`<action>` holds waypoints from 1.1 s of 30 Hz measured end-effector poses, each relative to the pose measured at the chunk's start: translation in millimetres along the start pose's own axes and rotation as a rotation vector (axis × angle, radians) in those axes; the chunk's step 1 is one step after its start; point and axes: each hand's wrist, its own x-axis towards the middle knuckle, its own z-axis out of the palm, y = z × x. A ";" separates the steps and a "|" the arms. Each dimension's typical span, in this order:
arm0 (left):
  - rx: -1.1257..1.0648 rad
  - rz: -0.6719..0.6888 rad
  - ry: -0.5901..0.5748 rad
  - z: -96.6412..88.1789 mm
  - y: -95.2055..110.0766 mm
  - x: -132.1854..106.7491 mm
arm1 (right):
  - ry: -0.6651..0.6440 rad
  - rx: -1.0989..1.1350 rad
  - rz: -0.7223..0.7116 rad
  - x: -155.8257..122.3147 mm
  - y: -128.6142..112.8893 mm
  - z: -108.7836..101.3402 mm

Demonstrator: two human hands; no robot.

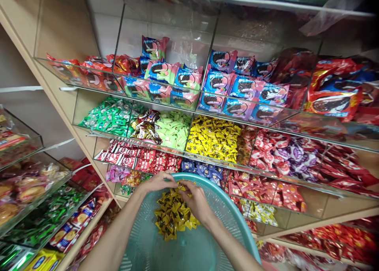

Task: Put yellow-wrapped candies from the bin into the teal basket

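A teal plastic basket with perforated sides stands in front of me. Inside it lies a heap of small yellow-wrapped candies. My left hand is over the basket's far rim, fingers curled together; what they hold, if anything, is hidden. Close beside it, my right hand is above the heap with its fingers drawn in around a small yellow wrapper. Just beyond the rim, a shelf compartment is filled with bright yellow-wrapped candies.
Clear-fronted shelves hold green candies, pale green packets, blue-pink cookie packs, red packets and purple-white candies. A wooden side panel divides off another rack on the left with wrapped buns.
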 end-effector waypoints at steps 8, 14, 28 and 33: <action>0.005 0.019 0.002 0.8 -3.5 0.4 | 0.045 -0.046 0.003 3.4 -0.3 -8.8; 0.022 0.004 0.014 1.5 -2.6 -1.3 | 0.131 -0.108 -0.028 8.0 -11.2 -33.2; 0.061 -0.041 0.032 3.0 0.1 -4.2 | 0.389 -0.410 -0.255 39.7 -53.1 -122.5; 0.074 -0.115 0.054 6.3 -2.0 -2.5 | 0.396 -0.681 -0.120 65.2 -37.5 -163.6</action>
